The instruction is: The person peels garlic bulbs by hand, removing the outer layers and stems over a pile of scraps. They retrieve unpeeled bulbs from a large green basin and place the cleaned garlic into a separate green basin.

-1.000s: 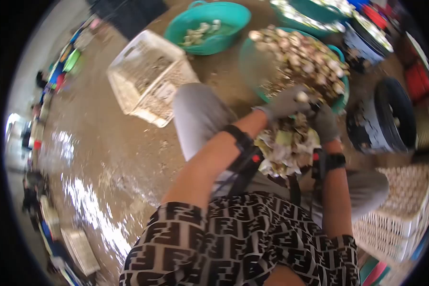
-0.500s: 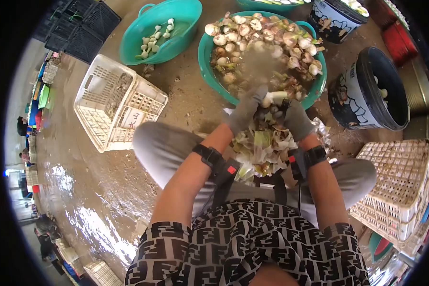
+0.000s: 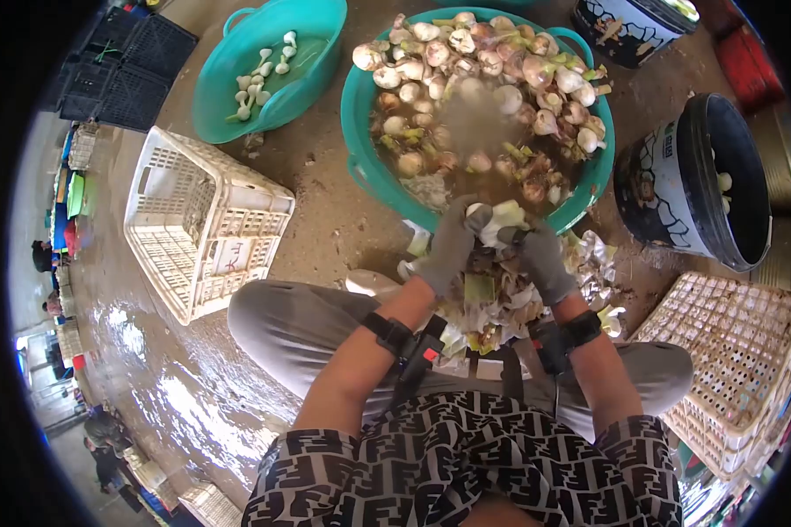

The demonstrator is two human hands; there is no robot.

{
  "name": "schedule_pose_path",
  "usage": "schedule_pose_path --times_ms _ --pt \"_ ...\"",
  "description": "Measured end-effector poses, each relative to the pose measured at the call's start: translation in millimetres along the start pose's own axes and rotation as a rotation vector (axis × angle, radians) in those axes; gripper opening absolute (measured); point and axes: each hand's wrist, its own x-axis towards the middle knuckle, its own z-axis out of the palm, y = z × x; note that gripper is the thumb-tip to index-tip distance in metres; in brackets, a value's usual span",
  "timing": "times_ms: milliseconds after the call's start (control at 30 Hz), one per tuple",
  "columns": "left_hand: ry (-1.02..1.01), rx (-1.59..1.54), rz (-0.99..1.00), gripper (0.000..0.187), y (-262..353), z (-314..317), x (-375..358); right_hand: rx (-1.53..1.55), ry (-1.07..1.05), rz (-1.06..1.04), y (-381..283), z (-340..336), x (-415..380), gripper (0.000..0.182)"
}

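Observation:
My left hand, in a grey glove, grips a pale garlic bulb over the near rim of a green tub. My right hand, gloved too, is closed on whitish garlic skin beside the bulb; its fingertips are partly hidden. Below both hands lies a heap of peeled-off skins and leaves between my knees. Many unpeeled garlic bulbs with stems fill the tub, some in murky brown water.
Left of the tub, a green basin holds several clean white bulbs. A white plastic crate stands at the left, stacked white crates at the right. A black-rimmed bucket holds a few bulbs. Black crates stand far left on the wet floor.
The bulb's stem pointed right between my hands before; now loose white skin shows there, at my right fingers. Both hands sit slightly lower in view, and the view has shifted.

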Motion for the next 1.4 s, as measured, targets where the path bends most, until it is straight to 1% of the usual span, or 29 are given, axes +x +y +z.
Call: schedule_pose_path --times_ms 33,67,100,167,233,267,300,333,400,433,500,533,600,633,667,700,767,800,900,933,1000,1033,1067,1167,1233,1267,1300,1367,1400 --pt "-0.044 -0.140 -0.129 0.037 9 0 -3 -0.234 -0.020 -0.167 2 -10 -2 0.029" --pt "-0.204 -0.313 -0.292 0.035 18 -10 2 -0.469 -0.044 -0.332 2 -22 -5 0.028" --pt "-0.264 -0.420 -0.315 0.035 22 -12 7 -0.703 -0.071 -0.501 2 -31 -6 0.028" --pt "-0.384 -0.633 -0.355 0.033 30 -12 13 -0.597 -0.042 -0.450 10 -37 -7 0.025" --pt "-0.185 -0.073 -0.167 0.031 37 -8 15 -0.492 -0.015 -0.412 12 -41 -3 0.023" --pt "-0.104 0.153 -0.103 0.030 32 -17 21 -0.697 0.014 -0.536 13 -45 -3 0.021" --pt "-0.021 0.379 -0.031 0.029 41 -17 23 -0.901 0.044 -0.664 6 -44 0 0.019" --pt "-0.006 0.354 -0.061 0.032 49 -14 24 -1.106 0.075 -0.793 -1 -44 3 0.017" --pt "0.020 0.308 -0.136 0.038 62 -7 19 -0.513 0.090 -0.282 -13 -30 5 0.015" --pt "0.039 0.373 -0.143 0.035 57 -3 17 -0.214 0.092 -0.024 -16 -23 3 0.014" --pt "0.081 0.498 -0.140 0.030 49 5 21 -0.754 0.035 -0.395 -15 -28 3 0.015" --pt "0.060 0.291 -0.173 0.028 43 3 23 -1.021 0.005 -0.581 -15 -33 3 0.015" --pt "0.009 -0.123 -0.244 0.024 27 0 26 -0.865 0.041 -0.569 -18 -48 -6 0.015" --pt "-0.012 -0.194 -0.266 0.023 31 4 22 -0.790 0.056 -0.561 -21 -56 -12 0.015" --pt "-0.033 -0.265 -0.284 0.022 35 10 18 -0.943 0.051 -0.686 -25 -65 -17 0.015" --pt "-0.056 -0.334 -0.302 0.022 39 13 14 -0.866 0.072 -0.539 -26 -73 -22 0.015" --pt "-0.120 -0.342 -0.295 0.024 36 15 13 -0.706 0.116 -0.250 -26 -85 -34 0.015" --pt "-0.150 -0.348 -0.294 0.025 33 16 12 -0.794 0.188 -0.413 -23 -89 -41 0.016" --pt "-0.088 -0.651 -0.383 0.029 5 6 26 -1.084 0.259 -0.532 -18 -130 -54 0.020" --pt "-0.102 -0.794 -0.409 0.028 -3 -4 35 -1.140 0.311 -0.352 -25 -131 -63 0.023" --pt "-0.105 -1.072 -0.481 0.026 -11 -20 47 -1.199 0.103 0.242 -30 -145 -62 0.025" --pt "-0.094 -1.127 -0.523 0.025 -9 -20 49 -1.198 0.006 0.528 -34 -146 -59 0.026" --pt "-0.080 -1.182 -0.565 0.025 -6 -20 51 -1.416 -0.004 0.471 -32 -142 -64 0.032" --pt "-0.028 -1.248 -0.708 0.027 6 -11 47 -1.449 0.137 -0.030 -55 -89 -51 0.038" --pt "-0.042 -1.170 -0.723 0.027 0 -4 43 -0.869 0.132 -0.107 -41 -74 -18 0.039" --pt "-0.047 -1.129 -0.724 0.027 -2 -3 42 -0.749 0.075 -0.044 -30 -67 2 0.039" --pt "0.012 -1.053 -0.682 0.025 -2 -5 40 -0.629 0.017 0.018 -18 -59 17 0.039" --pt "0.124 -0.905 -0.593 0.022 1 -9 41 -0.781 0.079 -0.022 -9 -29 36 0.037" --pt "0.042 -0.880 -0.450 0.019 13 -29 52 -0.857 0.111 -0.037 -4 -21 44 0.036"
